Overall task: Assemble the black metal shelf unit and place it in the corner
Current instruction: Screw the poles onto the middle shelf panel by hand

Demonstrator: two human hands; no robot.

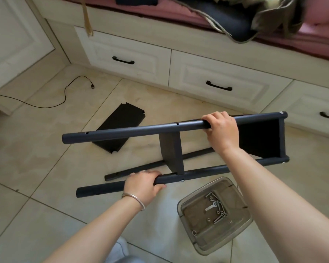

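1. Progress: the shelf frame [179,149] lies on its side, held above the floor tiles, with two shelves fitted between its posts; a loose shelf panel [120,128] lies beyond the frame's open end, and a clear tray of screws [217,215] sits just in front (assembly seems roughly half done).
2. Hands: left hand [143,186] wraps the near post; right hand [221,130] wraps the far post, well apart.

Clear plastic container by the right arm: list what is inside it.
The clear container holds loose silver bolts and small nuts. The right forearm covers its far right edge.
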